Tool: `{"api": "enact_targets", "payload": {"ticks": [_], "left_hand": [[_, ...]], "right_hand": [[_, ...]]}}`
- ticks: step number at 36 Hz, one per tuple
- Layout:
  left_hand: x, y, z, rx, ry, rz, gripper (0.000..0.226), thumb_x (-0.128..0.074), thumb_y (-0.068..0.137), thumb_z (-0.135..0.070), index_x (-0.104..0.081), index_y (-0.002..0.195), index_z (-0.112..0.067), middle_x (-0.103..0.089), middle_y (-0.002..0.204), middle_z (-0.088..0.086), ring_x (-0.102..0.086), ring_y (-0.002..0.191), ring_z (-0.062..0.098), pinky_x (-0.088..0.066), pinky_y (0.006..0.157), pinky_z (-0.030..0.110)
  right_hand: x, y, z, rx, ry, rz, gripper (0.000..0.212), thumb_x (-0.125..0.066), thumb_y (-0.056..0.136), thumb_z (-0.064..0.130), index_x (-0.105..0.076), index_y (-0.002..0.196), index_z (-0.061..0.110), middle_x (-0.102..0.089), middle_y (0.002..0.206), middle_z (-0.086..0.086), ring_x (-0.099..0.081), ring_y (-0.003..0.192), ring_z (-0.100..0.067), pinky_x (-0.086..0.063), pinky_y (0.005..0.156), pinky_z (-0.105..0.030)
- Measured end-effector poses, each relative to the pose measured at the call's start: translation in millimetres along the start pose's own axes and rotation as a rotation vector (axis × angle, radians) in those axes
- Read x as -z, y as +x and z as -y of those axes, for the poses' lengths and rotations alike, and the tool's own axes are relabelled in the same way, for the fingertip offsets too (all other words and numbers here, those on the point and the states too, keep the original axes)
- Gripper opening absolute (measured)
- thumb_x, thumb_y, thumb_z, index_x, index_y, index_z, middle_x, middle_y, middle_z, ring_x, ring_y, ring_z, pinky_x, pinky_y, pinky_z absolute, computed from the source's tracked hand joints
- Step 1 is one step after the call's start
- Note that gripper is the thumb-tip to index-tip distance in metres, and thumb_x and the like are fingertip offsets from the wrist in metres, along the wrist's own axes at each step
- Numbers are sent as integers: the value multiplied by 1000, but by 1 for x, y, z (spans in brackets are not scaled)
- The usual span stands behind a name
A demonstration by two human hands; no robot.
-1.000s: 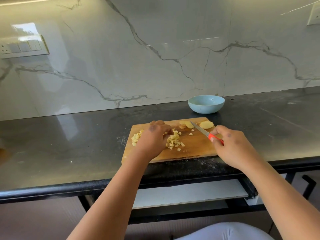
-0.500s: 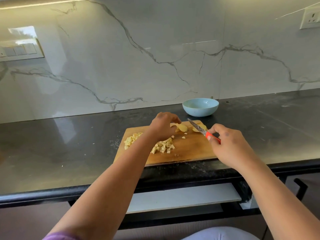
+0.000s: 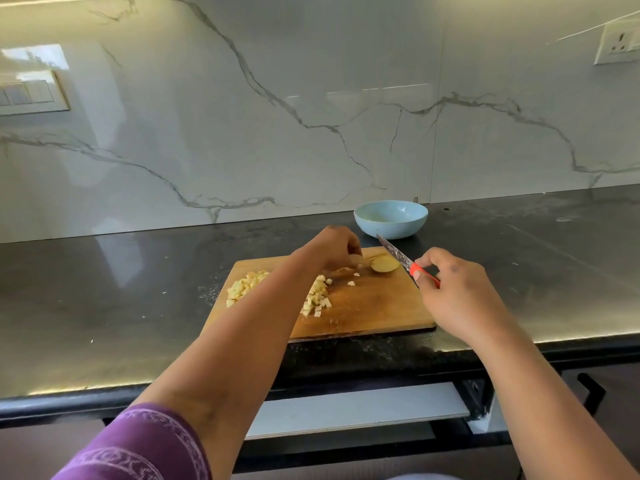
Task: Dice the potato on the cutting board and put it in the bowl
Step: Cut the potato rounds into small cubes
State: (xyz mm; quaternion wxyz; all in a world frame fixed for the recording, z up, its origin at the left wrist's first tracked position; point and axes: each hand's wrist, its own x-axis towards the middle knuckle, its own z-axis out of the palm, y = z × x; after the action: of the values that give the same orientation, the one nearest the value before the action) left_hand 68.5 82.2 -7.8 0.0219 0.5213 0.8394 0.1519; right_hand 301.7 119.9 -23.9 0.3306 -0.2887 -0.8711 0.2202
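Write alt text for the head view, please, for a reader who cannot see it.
On a board, the left hand grips a potato piece while the right hand holds a knife. Dice lie on it; a bowl sits behind.

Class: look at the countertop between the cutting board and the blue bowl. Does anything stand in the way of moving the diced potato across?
Nothing visible does. The blue bowl sits just beyond the cutting board; only the knife blade overlaps that gap.

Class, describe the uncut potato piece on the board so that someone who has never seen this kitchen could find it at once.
Start at the wooden cutting board on the dark counter, in front of the pale blue bowl. Near its far edge, between the left hand and the knife, lies the potato piece. Unlike the small pale diced cubes, it is one rounded, golden lump.
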Motion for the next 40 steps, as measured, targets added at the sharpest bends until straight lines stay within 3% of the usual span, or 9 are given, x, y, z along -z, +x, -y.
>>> {"api": "enact_targets", "payload": {"ticks": [6,11,16,21,25,29,32,35,40], "left_hand": [[10,-28,-9,58,-153,-111,23,-66,90,-16,-69,112,-14,-68,104,2,-62,90,13,-50,79,25],[-2,-72,-16,224,-715,27,20,-70,86,-3,-65,103,-11,-70,94,10,-74,81,20,-59,85,37],[-23,-92,-20,216,-521,-132,15,-64,82,-6,-66,93,-15,-70,84,3,-72,80,15,-59,81,38],[-18,-102,-21,73,-235,-299,10,-64,87,-18,-71,94,-18,-64,84,-8,-57,79,8,-47,65,19],[-21,-107,-21,-69,-182,-208,23,-68,89,-30,-71,111,-24,-64,106,-10,-57,96,7,-43,83,21],[-36,-109,-21,-97,-161,-178,29,-64,93,-32,-69,120,-22,-67,119,-6,-58,102,8,-40,84,18],[-46,-109,-24,-43,-171,-284,20,-64,92,-36,-72,104,-23,-70,101,-5,-56,85,6,-39,71,17],[-49,-108,-28,15,-148,-344,21,-66,89,-42,-61,79,-24,-61,77,-7,-54,72,8,-33,57,18],[-52,-112,-26,-31,-172,-352,25,-65,90,-36,-60,73,-18,-62,73,-3,-53,67,10,-40,60,23]], "right_hand": [[4,1,-4,-6,-9,0,11,-51,99,22,-60,104,18,-48,63,5,-41,45,-8,-34,40,-11],[8,-1,-2,23,-89,-18,18,-51,99,25,-56,116,21,-51,62,5,-46,49,-9,-29,41,-21],[5,-12,12,30,-110,114,18,-50,99,26,-55,117,25,-60,76,5,-58,64,-12,-46,52,-27],[4,-24,21,63,-131,165,16,-50,98,22,-58,111,27,-53,80,9,-53,62,-7,-35,47,-20],[8,-27,23,35,-181,161,15,-50,98,19,-59,109,24,-51,82,7,-51,63,-7,-33,47,-21],[9,-31,26,-16,-248,190,16,-49,95,15,-57,107,24,-52,82,3,-50,63,-11,-32,48,-24],[7,-35,26,-34,-268,218,16,-49,95,16,-57,105,25,-55,87,2,-52,65,-13,-35,49,-25],[4,-35,31,-7,-286,199,17,-49,96,15,-55,110,23,-56,85,0,-52,63,-13,-35,48,-26],[-3,-39,37,-11,-304,212,22,-51,95,12,-55,114,23,-54,84,0,-52,64,-14,-38,50,-27]]}}
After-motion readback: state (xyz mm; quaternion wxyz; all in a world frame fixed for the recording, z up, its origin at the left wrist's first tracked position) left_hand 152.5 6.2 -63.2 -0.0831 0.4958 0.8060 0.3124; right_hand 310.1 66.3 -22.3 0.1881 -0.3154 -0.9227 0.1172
